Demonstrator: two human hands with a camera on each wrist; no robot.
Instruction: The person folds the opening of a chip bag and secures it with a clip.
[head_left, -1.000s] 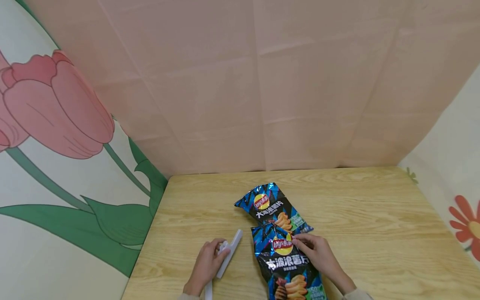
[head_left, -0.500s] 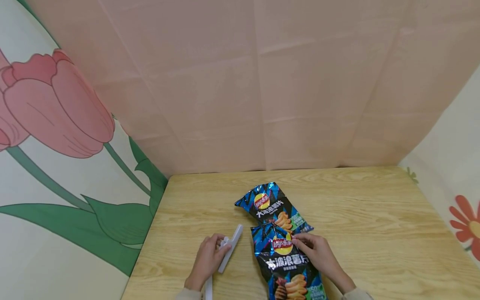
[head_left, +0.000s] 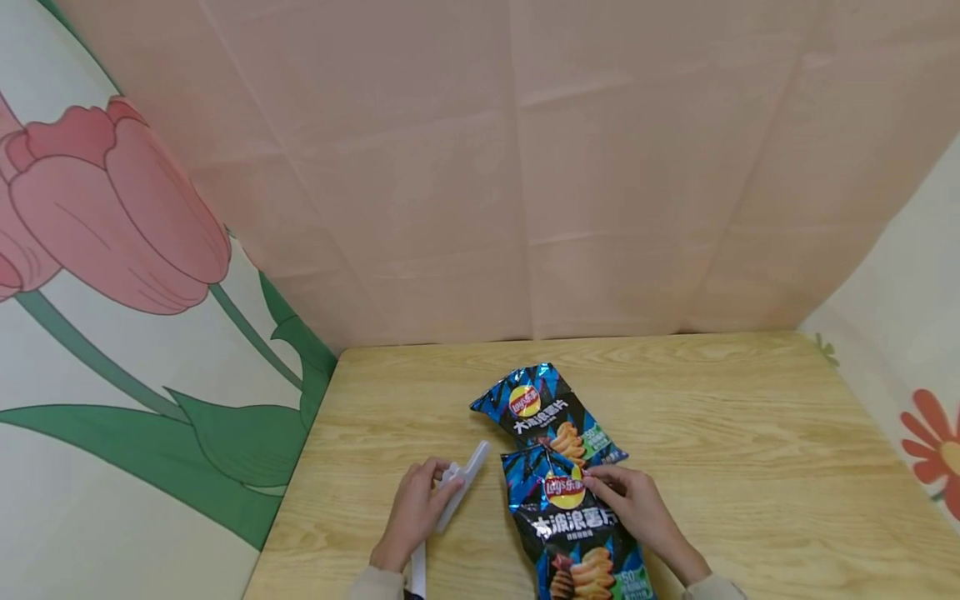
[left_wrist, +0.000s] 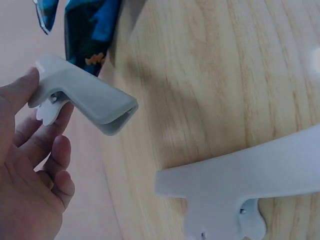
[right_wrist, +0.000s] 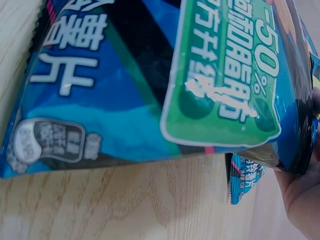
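Nearest the person, at the bottom edge of the head view, a second white clip (head_left: 418, 568) lay on the desk (head_left: 750, 450), just beside the left wrist and partly cut off; the left wrist view showed its long bar and a pale lever below; a little farther on, the left hand (head_left: 411, 512) had its grip pinched on a white clip (head_left: 474, 468), thumb on one side and fingers on the other, the bar slanting away toward the bags; to the right of that clip, and apart from it, the near chip bag (head_left: 573, 533) lay with its printed front up; the right hand (head_left: 637, 517) had its grip pinched on that bag's upper right edge; beyond it lay the far chip bag (head_left: 551, 412), tilted and similarly printed, its lower end overlapped in the head view by the near one, though contact could not be told; behind the desk hung a creased pinkish cloth (head_left: 517, 167); a painted tulip (head_left: 127, 200) stood at left.
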